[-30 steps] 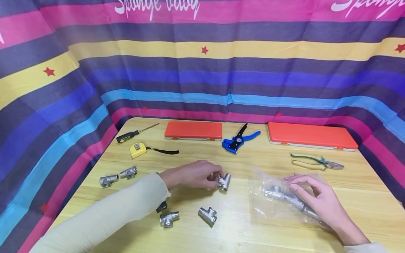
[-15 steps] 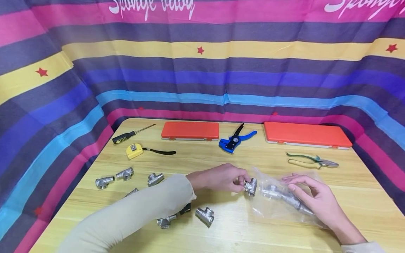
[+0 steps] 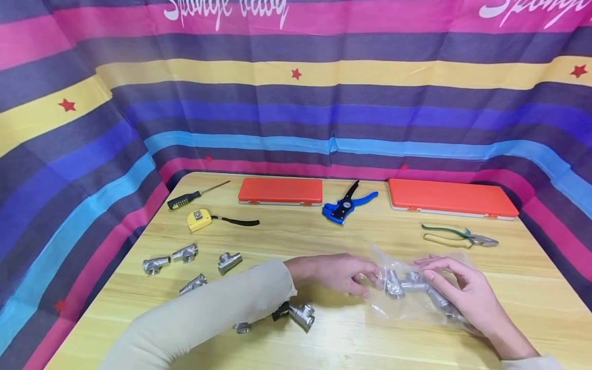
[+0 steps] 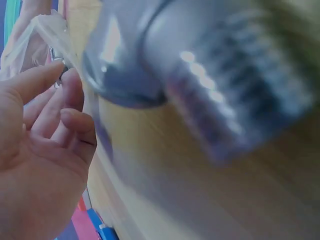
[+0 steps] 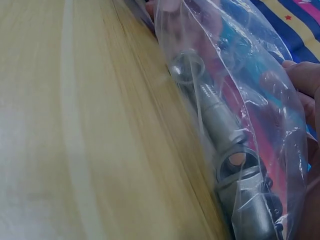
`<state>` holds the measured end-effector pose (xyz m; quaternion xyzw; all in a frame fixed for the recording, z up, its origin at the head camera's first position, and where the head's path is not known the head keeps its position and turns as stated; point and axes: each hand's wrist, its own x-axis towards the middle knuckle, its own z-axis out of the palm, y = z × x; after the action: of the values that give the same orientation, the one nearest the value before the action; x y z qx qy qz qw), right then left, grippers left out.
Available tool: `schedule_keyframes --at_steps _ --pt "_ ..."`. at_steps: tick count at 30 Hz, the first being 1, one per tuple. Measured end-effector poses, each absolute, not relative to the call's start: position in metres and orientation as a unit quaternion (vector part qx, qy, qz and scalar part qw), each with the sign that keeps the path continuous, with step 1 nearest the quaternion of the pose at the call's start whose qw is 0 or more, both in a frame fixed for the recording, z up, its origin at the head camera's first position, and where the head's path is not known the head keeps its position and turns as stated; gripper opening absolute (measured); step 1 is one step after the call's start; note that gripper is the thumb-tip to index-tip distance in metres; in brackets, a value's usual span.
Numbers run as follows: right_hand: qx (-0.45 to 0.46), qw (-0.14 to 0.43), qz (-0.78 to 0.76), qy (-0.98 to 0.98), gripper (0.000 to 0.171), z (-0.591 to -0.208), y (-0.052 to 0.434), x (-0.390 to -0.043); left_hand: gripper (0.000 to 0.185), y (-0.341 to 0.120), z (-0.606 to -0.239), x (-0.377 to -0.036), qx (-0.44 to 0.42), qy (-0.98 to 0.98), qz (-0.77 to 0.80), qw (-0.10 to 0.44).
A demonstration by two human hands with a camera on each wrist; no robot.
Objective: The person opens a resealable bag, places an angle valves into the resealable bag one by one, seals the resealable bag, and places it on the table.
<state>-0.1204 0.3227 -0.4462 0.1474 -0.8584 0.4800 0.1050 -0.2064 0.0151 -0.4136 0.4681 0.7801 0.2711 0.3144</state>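
My left hand (image 3: 339, 274) reaches to the mouth of a clear plastic bag (image 3: 381, 303). Thumb and forefinger pinch a silver tee pipe fitting (image 3: 394, 285) just inside the bag; in the left wrist view only a bit of metal shows past the fingertips (image 4: 56, 70). My right hand (image 3: 462, 288) holds the bag from the right, thumb at its upper edge. More tee fittings (image 5: 245, 170) lie end to end inside the bag in the right wrist view. Another tee fitting (image 4: 200, 70) looms blurred before the left wrist camera.
Loose tee fittings (image 3: 302, 317) lie left and below, some partly behind the left sleeve (image 3: 208, 313). Farther back are a screwdriver (image 3: 185, 200), tape measure (image 3: 200, 221), blue wire stripper (image 3: 344, 208), pliers (image 3: 472, 238) and two orange-lidded cases (image 3: 279, 190). A striped curtain (image 3: 259, 118) surrounds the table.
My left hand has carried the tee fitting rightward across the table and into the bag's mouth. The right hand stays nearly in place on the bag.
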Motion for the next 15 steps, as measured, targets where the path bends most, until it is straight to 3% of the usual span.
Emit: schedule_keyframes --at_steps 15 --pt "0.145 0.107 0.479 -0.859 0.018 -0.446 0.326 -0.119 0.03 -0.095 -0.393 -0.197 0.404 0.813 0.246 0.34"
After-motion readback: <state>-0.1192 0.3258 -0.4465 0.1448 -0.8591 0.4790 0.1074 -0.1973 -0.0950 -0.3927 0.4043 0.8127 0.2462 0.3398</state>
